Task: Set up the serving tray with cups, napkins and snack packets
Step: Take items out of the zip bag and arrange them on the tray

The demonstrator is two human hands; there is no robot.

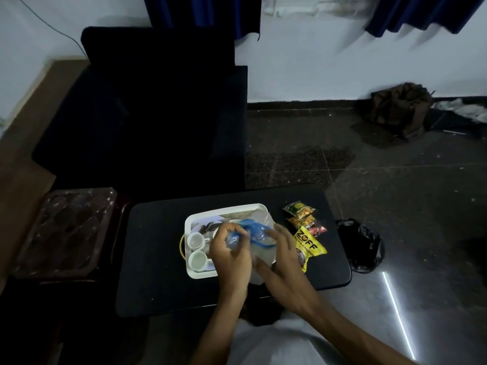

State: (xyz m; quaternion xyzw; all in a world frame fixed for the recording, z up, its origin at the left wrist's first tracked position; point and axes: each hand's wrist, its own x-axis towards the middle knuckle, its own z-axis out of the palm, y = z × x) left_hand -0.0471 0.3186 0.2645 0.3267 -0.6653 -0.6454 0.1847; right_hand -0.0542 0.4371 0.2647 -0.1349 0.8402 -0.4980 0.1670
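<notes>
A white serving tray (226, 208) sits on a small black table (158, 246). Two white cups (195, 239) (198, 260) stand along the tray's left side. Both hands hold a clear plastic pack with blue print (259, 239) just above the tray's right half. My left hand (230, 248) grips the pack's left end with curled fingers. My right hand (280, 248) holds its right side. Three snack packets lie on the table right of the tray: a green and yellow one (299, 209), a red and brown one (311, 227), and a yellow one (309, 246). What the pack contains is unclear.
A dark armchair (147, 114) stands behind the table. A patterned stool (66, 230) is at the left. A black plastic bag (361, 246) lies on the floor right of the table, and a brown bundle (400, 109) rests by the far wall.
</notes>
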